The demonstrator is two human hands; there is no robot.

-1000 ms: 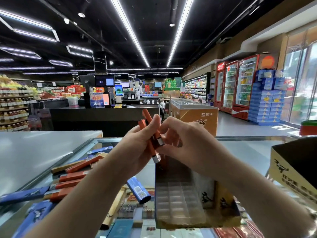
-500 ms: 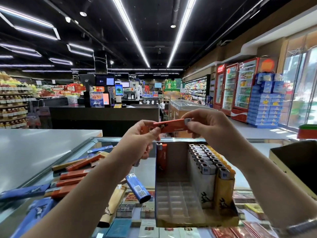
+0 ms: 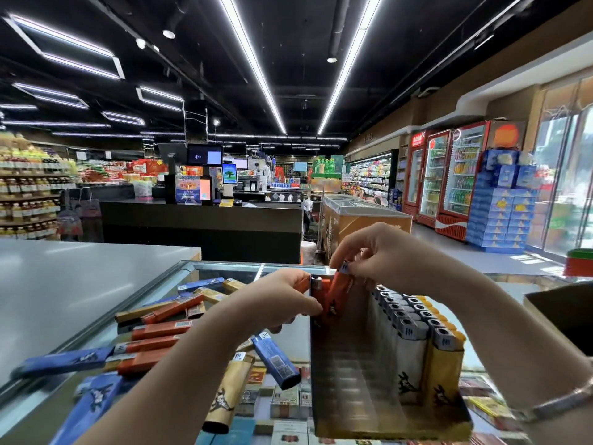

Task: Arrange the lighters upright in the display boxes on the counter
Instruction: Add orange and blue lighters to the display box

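At a glass counter [image 3: 96,303], the right hand [image 3: 385,255] pinches an orange lighter [image 3: 337,295] by its metal top, tilted into the display box's [image 3: 385,422] far-left corner beside one already upright. The left hand [image 3: 276,303] grips more orange ones. Two right-hand rows stand filled — most of the box remains empty, and loose lighters [image 3: 154,329] lie scattered. No writing is legible.

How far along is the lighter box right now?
Done: two rows of lighters stand upright along the display box's right side, and one orange lighter stands at the far left corner. In hand: the right hand pinches the top of a tilted orange lighter, lowering it beside that one; the left hand holds more. Left: most slots are bare, and loose lighters lie on the glass counter.
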